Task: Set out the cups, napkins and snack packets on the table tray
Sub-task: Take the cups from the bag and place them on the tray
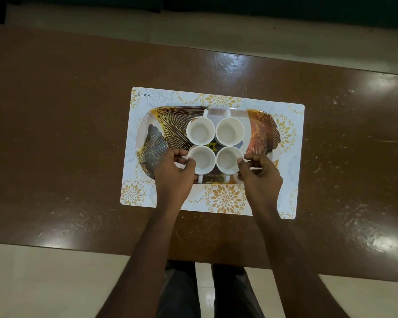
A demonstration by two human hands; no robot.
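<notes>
Several white cups stand in a tight square on a leaf-patterned tray [152,138]. The two far cups [200,131] [229,131] have handles pointing away from me. My left hand [174,172] pinches the rim of the near left cup [202,159] from its left side. My right hand [259,174] pinches the rim of the near right cup [229,159] from its right side. Both near cups have handles pointing toward me. I see no napkins or snack packets.
The tray lies on a white placemat [290,161] with gold flower prints, in the middle of a glossy brown table [67,134]. Pale floor tiles show past the table's near and far edges, and my legs are below.
</notes>
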